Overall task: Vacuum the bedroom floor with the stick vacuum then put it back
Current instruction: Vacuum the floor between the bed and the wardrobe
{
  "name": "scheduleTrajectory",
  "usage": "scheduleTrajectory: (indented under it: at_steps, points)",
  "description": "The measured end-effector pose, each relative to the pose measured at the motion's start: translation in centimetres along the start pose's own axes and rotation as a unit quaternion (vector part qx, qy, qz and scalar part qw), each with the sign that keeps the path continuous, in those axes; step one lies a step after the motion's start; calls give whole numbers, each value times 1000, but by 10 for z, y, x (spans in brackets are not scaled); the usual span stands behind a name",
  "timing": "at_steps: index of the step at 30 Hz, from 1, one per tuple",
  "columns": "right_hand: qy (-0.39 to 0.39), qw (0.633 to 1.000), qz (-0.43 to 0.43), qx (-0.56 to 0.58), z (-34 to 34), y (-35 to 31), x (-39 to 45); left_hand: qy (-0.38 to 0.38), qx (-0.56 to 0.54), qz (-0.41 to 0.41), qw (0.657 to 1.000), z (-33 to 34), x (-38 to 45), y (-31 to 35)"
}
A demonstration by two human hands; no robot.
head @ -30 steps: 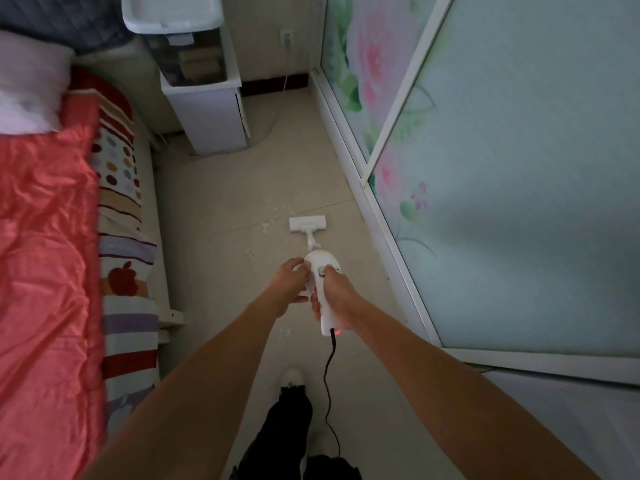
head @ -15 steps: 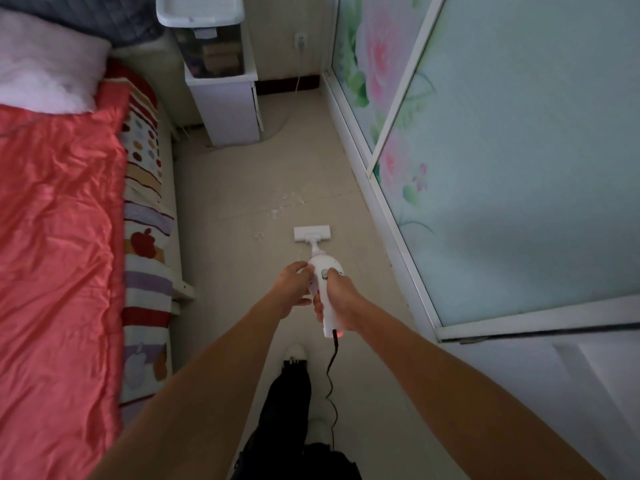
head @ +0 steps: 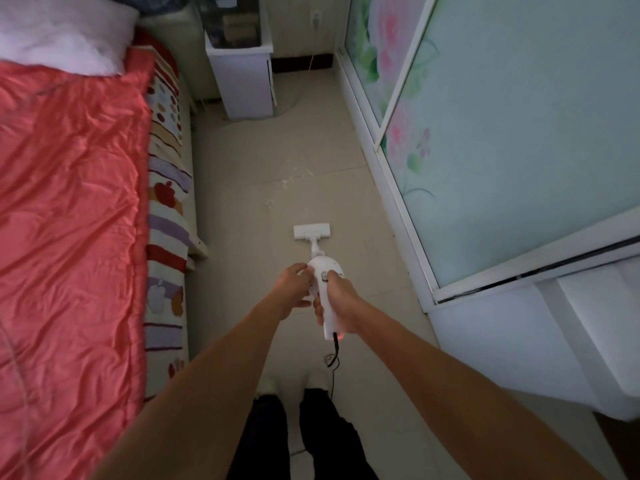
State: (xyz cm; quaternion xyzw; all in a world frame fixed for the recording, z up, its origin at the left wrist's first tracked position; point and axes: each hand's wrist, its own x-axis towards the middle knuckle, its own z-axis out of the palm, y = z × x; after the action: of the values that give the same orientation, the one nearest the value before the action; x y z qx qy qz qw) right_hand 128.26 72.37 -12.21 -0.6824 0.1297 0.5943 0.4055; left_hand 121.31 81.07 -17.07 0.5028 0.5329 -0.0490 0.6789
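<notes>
2 hands [head: 294,287] [head: 341,303] grip smooth white vacuum [head: 323,289] on tiled floor [head: 242,202].

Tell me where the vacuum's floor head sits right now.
In the head view the floor head lies flat on the floor, mid-aisle between bed and glass doors, short of the white debris.
</notes>
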Motion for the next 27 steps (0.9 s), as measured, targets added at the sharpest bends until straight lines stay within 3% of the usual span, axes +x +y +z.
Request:
scheduleTrajectory:
  at_steps: [27]
  points:
    - [23, 1000, 16, 2, 93, 242, -126, -3, 1, 1, 1000, -82, -164, -213]
